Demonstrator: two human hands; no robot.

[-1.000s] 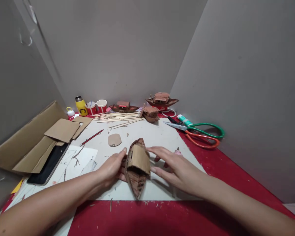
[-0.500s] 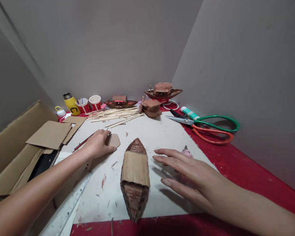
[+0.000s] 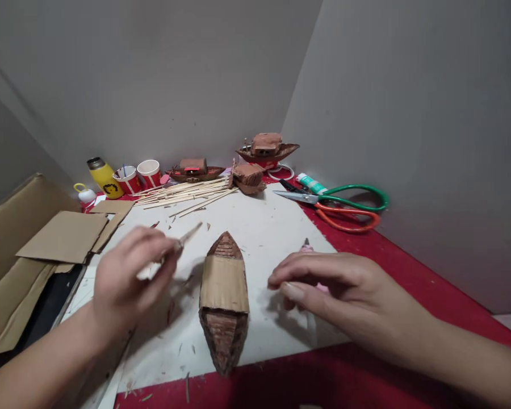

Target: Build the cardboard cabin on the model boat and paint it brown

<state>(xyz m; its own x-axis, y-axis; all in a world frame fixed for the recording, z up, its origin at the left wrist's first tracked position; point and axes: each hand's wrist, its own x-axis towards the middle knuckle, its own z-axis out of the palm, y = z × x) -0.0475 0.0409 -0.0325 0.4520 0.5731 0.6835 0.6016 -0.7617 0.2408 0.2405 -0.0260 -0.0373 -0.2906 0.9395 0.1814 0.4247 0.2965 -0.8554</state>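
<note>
My left hand is raised over the left side of the white paper. Thumb and fingers pinch a small cardboard piece, seen nearly edge-on. A brown model boat with a tan ribbed roof lies between my hands, its pointed end facing away. Neither hand touches it. To its right hovers my right hand, fingers loosely bent and nothing visible in them. Partly hidden behind that hand is a pinkish object with a dark tip; its kind is unclear.
Large scissors and a glue stick lie at the right. Thin wooden sticks, several finished boats, paper cups and a yellow bottle line the back. Cardboard sheets are stacked at left.
My left hand has lifted the small cardboard piece off the paper and drawn it nearer. My right hand's fingers have curled from a wider spread. The view has shifted slightly.
</note>
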